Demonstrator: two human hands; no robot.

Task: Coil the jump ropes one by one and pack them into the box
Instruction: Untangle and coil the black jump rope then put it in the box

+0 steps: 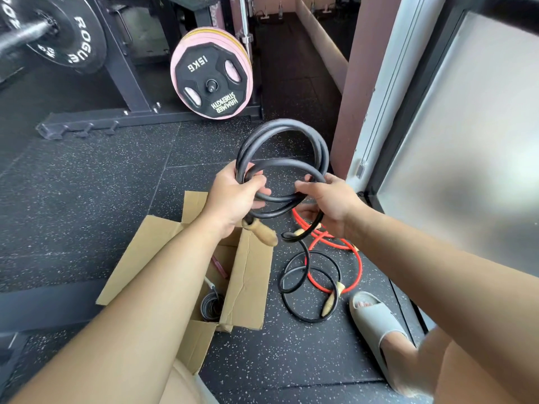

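Note:
A thick black jump rope (280, 135) is wound into several loops and held up between both hands. My left hand (233, 196) grips the loops on the left, with a wooden handle (259, 231) hanging below it. My right hand (329, 202) grips the loops on the right, and the rope's other end (294, 236) dangles under it. Below stands an open cardboard box (248, 275) with a thin coiled rope (211, 307) inside. On the floor to its right lie a thinner black rope (309, 287) with wooden handles and a red rope (354, 258).
The floor is black speckled rubber. A rack with weight plates (211, 80) stands behind the box. A glass door (455, 141) and its frame are on the right. My foot in a grey slipper (376, 325) rests near the floor ropes.

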